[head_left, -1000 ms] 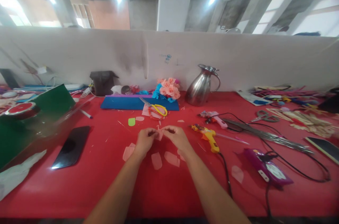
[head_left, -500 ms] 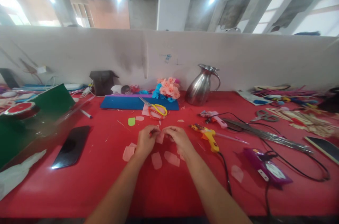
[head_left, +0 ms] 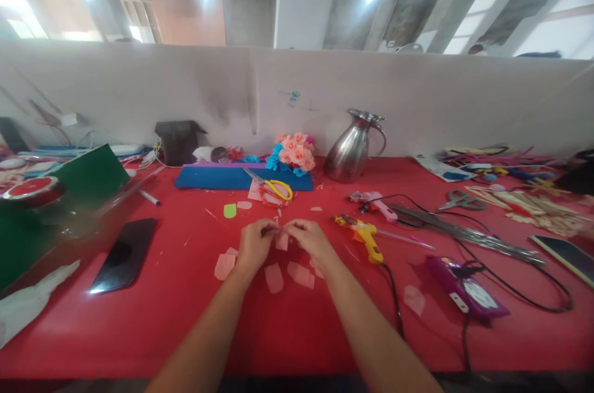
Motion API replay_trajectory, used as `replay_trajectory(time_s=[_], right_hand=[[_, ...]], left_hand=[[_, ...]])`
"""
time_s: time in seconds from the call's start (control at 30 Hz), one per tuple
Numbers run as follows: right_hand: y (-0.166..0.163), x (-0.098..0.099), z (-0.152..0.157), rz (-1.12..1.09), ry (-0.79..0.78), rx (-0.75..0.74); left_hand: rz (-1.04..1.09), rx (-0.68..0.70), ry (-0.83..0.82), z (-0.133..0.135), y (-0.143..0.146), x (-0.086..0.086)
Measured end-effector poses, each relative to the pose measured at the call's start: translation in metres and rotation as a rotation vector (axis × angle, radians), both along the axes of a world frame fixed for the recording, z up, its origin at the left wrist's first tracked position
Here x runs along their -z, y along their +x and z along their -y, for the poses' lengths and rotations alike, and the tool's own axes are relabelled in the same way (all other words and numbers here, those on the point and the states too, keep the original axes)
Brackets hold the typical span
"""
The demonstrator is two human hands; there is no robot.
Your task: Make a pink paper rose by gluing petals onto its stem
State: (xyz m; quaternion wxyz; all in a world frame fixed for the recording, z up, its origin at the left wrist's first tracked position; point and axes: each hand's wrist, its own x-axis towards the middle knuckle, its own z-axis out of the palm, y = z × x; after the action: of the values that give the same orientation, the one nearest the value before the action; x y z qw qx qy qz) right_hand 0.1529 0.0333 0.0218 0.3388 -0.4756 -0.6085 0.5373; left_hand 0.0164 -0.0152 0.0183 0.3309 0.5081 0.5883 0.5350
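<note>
Between my two hands is a small pink paper petal (head_left: pixel 281 241), pinched at its upper edge. My left hand (head_left: pixel 256 247) closes its thumb and fingers on the petal's left side. From the other side my right hand (head_left: pixel 310 241) grips it, fingers bent. Loose pink petals lie around my wrists: one petal (head_left: pixel 273 278) below the hands, another petal (head_left: pixel 301 275) by the right wrist, and a small pile of petals (head_left: pixel 225 265) left of the left wrist. Beyond the hands are yellow-handled scissors (head_left: pixel 278 190) and a green paper piece (head_left: pixel 229 211).
A yellow glue gun (head_left: pixel 369 241) and a pink glue gun (head_left: pixel 381 207) lie to the right, their cords near a purple power strip (head_left: pixel 468 291). A steel jug (head_left: pixel 351 148) stands behind, beside paper flowers (head_left: pixel 297 151). A black phone (head_left: pixel 124 255) lies left on the red table (head_left: pixel 288 343).
Both hands stay in nearly the same place, still pinching the petal, which has shifted very slightly. The whole view has tilted a little. Nothing else has visibly moved.
</note>
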Motion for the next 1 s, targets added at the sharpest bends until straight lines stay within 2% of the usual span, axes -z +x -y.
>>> replay_trajectory(time_s=[0.17,0.37,0.5,0.67,0.8,1.0], right_hand=[[0.002,0.006,-0.005,0.010,0.036,0.109],[0.000,0.003,0.000,0.004,0.000,0.025],[-0.001,0.002,0.001,0.014,-0.022,0.006],[-0.001,0.002,-0.001,-0.026,-0.137,0.017],[-0.001,-0.001,0.000,-0.084,-0.225,-0.004],[-0.002,-0.002,0.001,-0.101,-0.150,0.057]], left_hand=[[-0.070,-0.066,-0.019,-0.002,0.000,0.003],[-0.058,-0.004,0.002,-0.005,0.001,0.011],[-0.088,-0.010,0.022,-0.005,0.001,0.011],[-0.040,0.005,0.075,-0.004,0.002,0.009],[-0.103,0.065,0.164,-0.004,0.001,0.007],[-0.034,0.081,0.071,-0.003,0.000,0.005]])
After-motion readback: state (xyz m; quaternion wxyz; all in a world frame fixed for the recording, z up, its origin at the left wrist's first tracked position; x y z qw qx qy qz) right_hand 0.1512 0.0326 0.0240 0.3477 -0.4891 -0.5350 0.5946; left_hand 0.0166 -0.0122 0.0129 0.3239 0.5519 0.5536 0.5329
